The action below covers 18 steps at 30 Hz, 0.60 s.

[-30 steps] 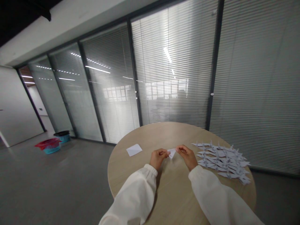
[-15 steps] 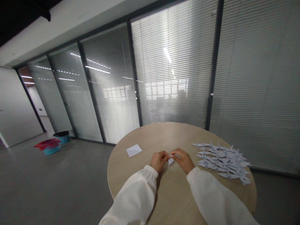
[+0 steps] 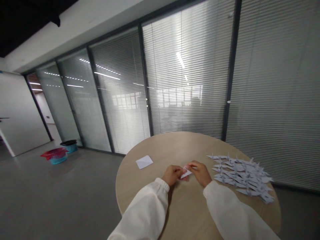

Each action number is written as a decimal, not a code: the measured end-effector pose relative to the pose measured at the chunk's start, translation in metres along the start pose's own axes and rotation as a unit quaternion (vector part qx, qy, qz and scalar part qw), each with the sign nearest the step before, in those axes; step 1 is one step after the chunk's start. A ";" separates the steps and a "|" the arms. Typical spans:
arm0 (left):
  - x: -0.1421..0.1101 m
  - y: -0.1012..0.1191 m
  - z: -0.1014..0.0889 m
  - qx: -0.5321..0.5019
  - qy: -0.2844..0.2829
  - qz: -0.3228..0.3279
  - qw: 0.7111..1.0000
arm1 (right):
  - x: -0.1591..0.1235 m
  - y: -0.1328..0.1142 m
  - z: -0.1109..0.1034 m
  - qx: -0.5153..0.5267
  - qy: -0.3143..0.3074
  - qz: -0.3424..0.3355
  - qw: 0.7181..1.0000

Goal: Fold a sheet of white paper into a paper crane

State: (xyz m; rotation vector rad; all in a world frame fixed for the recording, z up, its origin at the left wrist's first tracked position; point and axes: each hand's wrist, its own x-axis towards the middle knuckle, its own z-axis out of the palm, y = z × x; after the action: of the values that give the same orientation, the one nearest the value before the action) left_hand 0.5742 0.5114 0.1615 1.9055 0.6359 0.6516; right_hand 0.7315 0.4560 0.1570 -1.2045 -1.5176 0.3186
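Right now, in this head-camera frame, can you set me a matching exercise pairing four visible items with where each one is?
Items:
1. blue bin
2. folded white paper
3. paper cranes
4. flat white sheet

Places:
A. pinched between the left hand and right hand
B. lying alone on the round wooden table, left of both hands
C. spread in a cluster on the table's right side
D. on the floor, left of the table

Pairs: 1-D, 2-A, 3-C, 4-B
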 end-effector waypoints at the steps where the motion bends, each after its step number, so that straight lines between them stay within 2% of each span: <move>1: 0.000 0.000 0.000 -0.017 -0.005 -0.008 1.000 | 0.000 0.002 0.001 0.006 -0.003 0.004 1.000; 7: -0.001 0.002 0.003 -0.076 -0.012 -0.064 0.995 | 0.001 0.008 0.004 0.027 -0.015 0.021 0.999; 11: -0.001 0.002 0.005 -0.100 -0.039 -0.077 0.991 | 0.003 0.013 0.001 0.028 -0.002 0.029 0.999; 18: -0.002 0.000 0.005 -0.058 -0.063 -0.080 0.993 | 0.004 0.016 -0.003 0.037 -0.006 0.044 0.998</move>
State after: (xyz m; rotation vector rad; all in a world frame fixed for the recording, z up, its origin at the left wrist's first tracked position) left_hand 0.5762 0.5070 0.1590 1.7523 0.6482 0.4519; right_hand 0.7428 0.4653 0.1486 -1.2138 -1.4533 0.4370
